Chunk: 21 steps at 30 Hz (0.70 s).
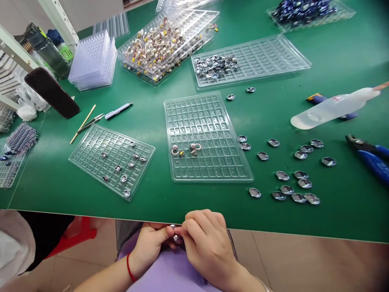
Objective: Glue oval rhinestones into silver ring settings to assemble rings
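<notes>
Just below the table's front edge, my left hand (150,245) pinches a small shiny silver part (177,238) between thumb and fingers. My right hand (206,243) meets it from the other side, its fingers curled and thumb and fingertip pressed at the same part. The fingertips hide much of the part, so its full shape does not show. Ahead of my hands lies a clear plastic tray (209,168) with two small pieces with pale curved wires (194,150) in its pockets. Several silver faceted pieces (282,175) lie loose on the green table to the right.
A smaller clear tray (91,148) holds several silver pieces. Behind stand a tray heaped with wired parts (164,44), a tray of silver pieces (258,61) and stacked trays (91,61). Tweezers (91,122), a pen (118,110), a phone (51,92), a squeeze bottle (334,107) and pliers (370,158) lie around.
</notes>
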Motion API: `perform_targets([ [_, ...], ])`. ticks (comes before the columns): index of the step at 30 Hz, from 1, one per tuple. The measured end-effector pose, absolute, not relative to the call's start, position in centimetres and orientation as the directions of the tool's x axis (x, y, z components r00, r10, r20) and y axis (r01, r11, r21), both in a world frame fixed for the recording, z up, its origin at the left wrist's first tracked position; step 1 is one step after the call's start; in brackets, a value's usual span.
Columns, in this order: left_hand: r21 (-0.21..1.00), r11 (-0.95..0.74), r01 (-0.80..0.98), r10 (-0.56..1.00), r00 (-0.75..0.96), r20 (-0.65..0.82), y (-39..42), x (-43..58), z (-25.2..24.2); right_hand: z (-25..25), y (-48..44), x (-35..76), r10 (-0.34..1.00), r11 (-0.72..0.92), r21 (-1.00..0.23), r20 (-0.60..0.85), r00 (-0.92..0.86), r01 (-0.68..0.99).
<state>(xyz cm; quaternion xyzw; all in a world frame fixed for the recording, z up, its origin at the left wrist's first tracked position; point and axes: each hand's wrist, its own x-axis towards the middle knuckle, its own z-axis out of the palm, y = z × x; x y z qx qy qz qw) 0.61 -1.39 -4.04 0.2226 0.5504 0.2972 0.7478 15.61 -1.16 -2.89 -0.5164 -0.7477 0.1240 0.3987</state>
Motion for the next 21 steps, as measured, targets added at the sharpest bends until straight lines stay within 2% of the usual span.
perform_targets([
  [6, 0.643, 0.717, -0.269, 0.694, 0.179, -0.698, -1.65, 1.00, -4.48, -2.87, -1.24, 15.05, 0.867, 0.439, -0.609, 0.479, -0.135, 0.660],
  [21, 0.613, 0.719, -0.328, 0.690, 0.226, -0.688, -1.39, 0.74, -3.96, -3.00, -1.20, 15.25, 0.866, 0.447, -0.645, 0.486, -0.118, 0.620],
])
